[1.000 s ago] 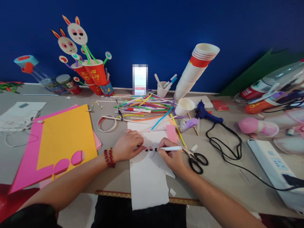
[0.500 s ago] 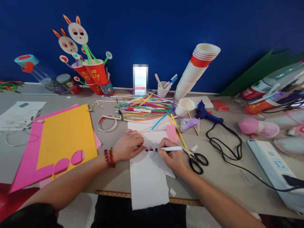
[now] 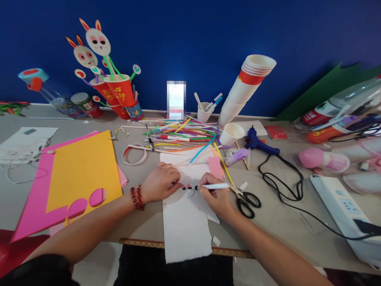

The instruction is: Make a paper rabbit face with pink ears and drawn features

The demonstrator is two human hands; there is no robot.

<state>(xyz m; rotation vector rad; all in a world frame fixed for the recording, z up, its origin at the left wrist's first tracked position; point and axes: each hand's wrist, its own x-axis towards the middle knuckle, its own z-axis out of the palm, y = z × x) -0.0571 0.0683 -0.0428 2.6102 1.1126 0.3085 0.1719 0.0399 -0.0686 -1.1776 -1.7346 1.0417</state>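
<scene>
Clearly, white paper (image 3: 187, 234) (past table edge (image 3: 230, 252))

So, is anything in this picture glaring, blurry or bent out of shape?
In the head view: the upright screen glares and looks pixelated; the cup stack leans, probably wide-lens distortion; the pink-ended object toward the right looks soft; the white pen looks fairly clear.

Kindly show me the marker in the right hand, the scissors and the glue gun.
White marker (image 3: 216, 186): head view, its barrel.
Black-handled scissors (image 3: 239, 193): head view, metal by the handles.
Blue glue gun (image 3: 262, 146): head view, body's middle.
</scene>
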